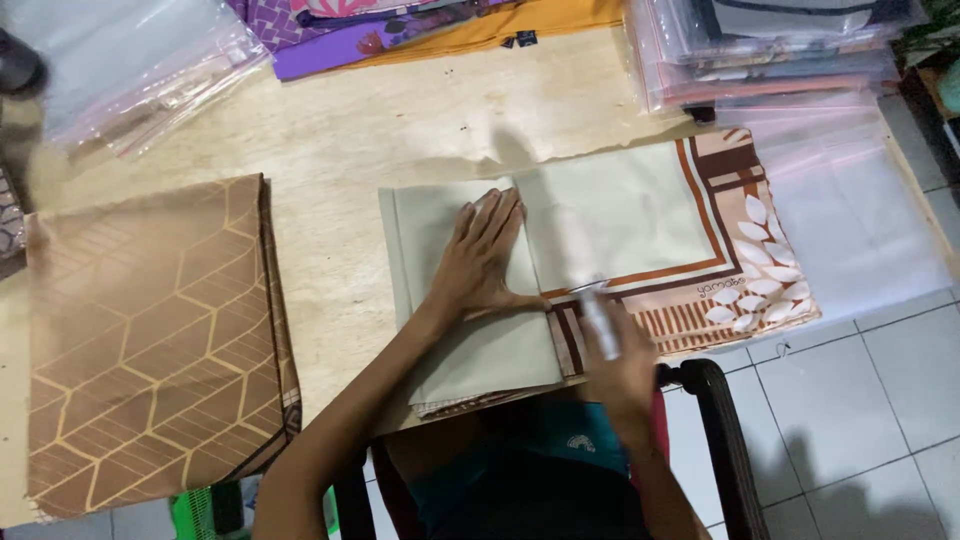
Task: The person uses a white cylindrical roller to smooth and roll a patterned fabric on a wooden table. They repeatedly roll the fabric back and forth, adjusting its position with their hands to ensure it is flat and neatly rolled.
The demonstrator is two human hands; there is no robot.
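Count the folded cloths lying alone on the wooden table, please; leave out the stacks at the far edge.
2. A brown cloth lies at the left. A beige cloth lies in the middle, under the left hand. Others may be hidden.

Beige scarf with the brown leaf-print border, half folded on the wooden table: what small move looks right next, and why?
Probably fold the unfolded right part of the beige scarf with brown leaf-print border leftward: the left hand presses flat on the folded part, while the blurred right hand is at the near edge.
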